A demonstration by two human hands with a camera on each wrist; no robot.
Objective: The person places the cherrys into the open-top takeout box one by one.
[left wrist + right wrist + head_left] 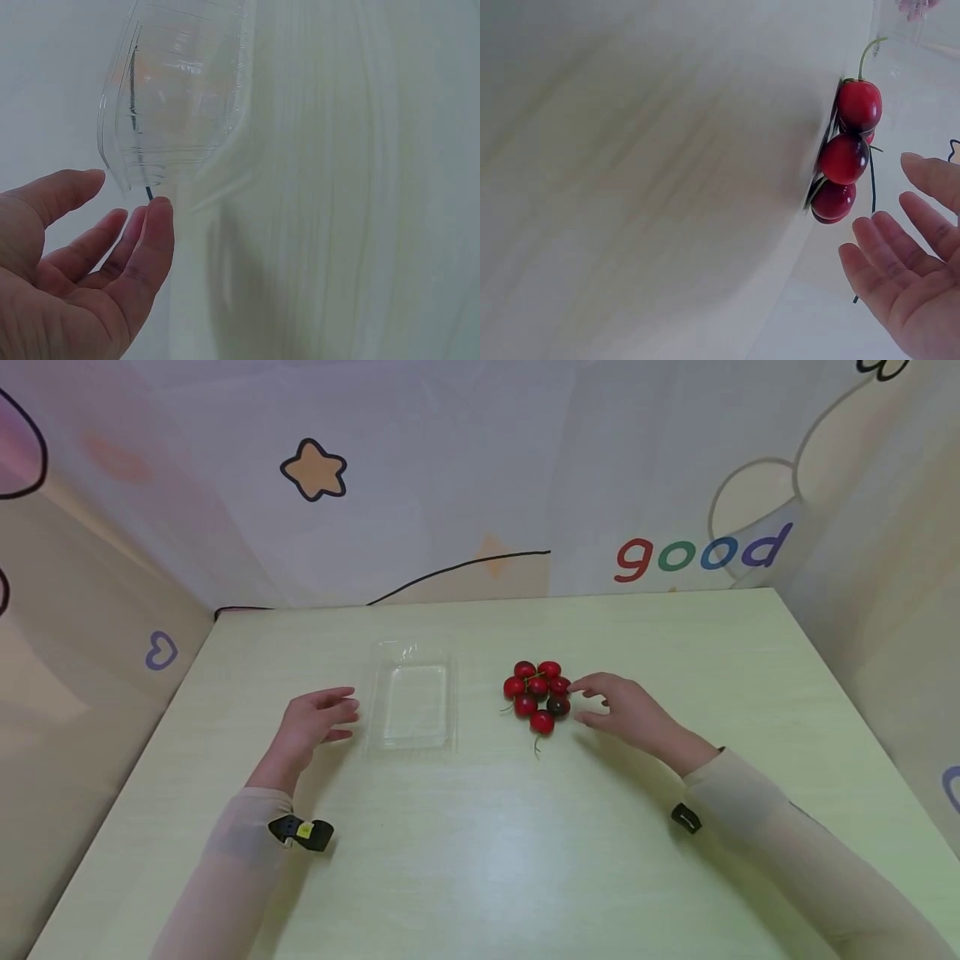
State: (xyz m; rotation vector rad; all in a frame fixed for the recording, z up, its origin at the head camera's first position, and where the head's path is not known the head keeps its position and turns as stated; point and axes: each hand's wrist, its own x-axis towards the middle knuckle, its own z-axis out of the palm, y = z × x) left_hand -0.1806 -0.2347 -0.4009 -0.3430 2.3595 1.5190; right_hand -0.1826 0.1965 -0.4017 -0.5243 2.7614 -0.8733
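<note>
Cherries (537,688) lay clustered on the table (487,860), right of the clear plastic container (417,706) | our right hand (628,712) and left hand (310,727): fingers parted, empty | we judged cherries light, firm, slick, bruisable; gentle side pinch suited

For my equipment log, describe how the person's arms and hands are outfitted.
The left sleeve and right sleeve are long and pale. By the left cuff sits a black device with a yellow mark; by the right, a smaller black piece. The left hand and right hand wear no gloves.
</note>
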